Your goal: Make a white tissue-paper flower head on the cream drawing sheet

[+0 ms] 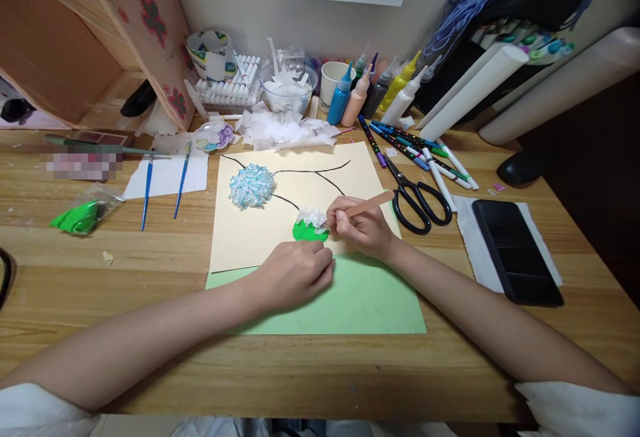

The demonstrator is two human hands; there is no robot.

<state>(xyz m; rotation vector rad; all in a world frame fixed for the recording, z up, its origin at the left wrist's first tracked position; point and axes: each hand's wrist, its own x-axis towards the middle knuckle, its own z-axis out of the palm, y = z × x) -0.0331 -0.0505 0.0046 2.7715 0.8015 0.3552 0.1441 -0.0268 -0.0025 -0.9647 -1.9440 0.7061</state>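
My right hand (364,229) grips a flat wooden craft stick (371,203) like a pen, beside a round patch of bright green clay (306,231). White crinkled paper pieces (313,218) cover the far part of that patch. Just below the patch, my left hand (296,274) is closed with its fingers curled; anything inside them is hidden. Under both lies a cream sheet (235,240) with thin black branch lines, over a light green sheet (350,303). A fluffy blue-and-white paper flower (251,186) sits at the cream sheet's upper left.
Black-handled scissors (417,200) and scattered pens (415,150) lie to the right, beyond them a black paint case (515,250). Torn white paper (285,129) and paint bottles (356,98) line the back. Blue brushes (147,193) and bagged green clay (83,215) lie left.
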